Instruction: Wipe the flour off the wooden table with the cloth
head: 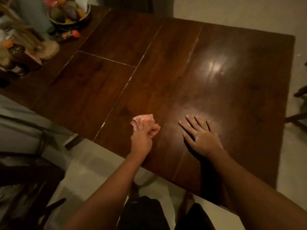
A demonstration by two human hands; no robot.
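While the left hand (pixel 141 140) grips a crumpled pink cloth (pixel 142 119) against the table (pixel 182 63) near its front edge, the right hand (pixel 202 140) lies flat beside it. Its fingers are straight and spread, and it holds nothing. A thin pale film of flour (pixel 196 110) shows on the dark wood just beyond the right fingers. More white powder sits in the seam (pixel 103 125) just left of the cloth. At the far left corner there are a bowl (pixel 66 24) of fruit and a lying bottle (pixel 69 36) with an orange cap; its label is too blurred to read. A dark chair (pixel 25 171) stands left of the table.
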